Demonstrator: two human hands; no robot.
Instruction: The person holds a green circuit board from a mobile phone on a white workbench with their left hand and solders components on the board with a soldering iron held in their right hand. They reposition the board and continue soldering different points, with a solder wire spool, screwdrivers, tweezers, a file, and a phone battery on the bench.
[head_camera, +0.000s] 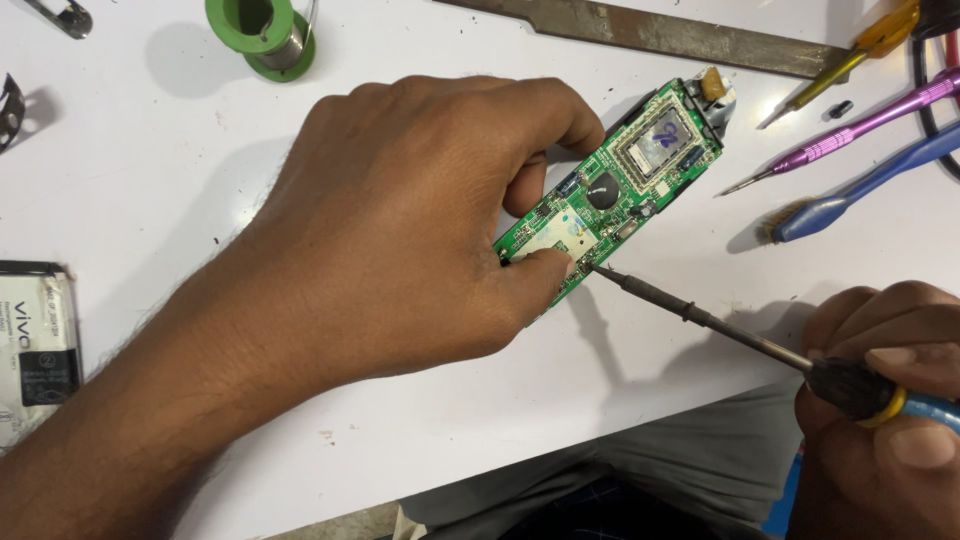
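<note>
A green circuit board (640, 170) lies slanted on the white table (150, 160), with a metal shield and a black round part on it. My left hand (400, 220) presses on the board's near end, thumb on a pale patch. My right hand (885, 400) at the lower right grips a soldering iron (700, 315) by its black and blue handle. The iron's tip touches the board's near edge right beside my left thumb.
A green spool of solder wire (265, 35) stands at the top left. A flat metal file (650, 30) lies along the top. A yellow-handled tool (860, 50), a purple screwdriver (860, 125) and a blue brush (860, 190) lie at the right. A phone battery (35, 345) is at the left edge.
</note>
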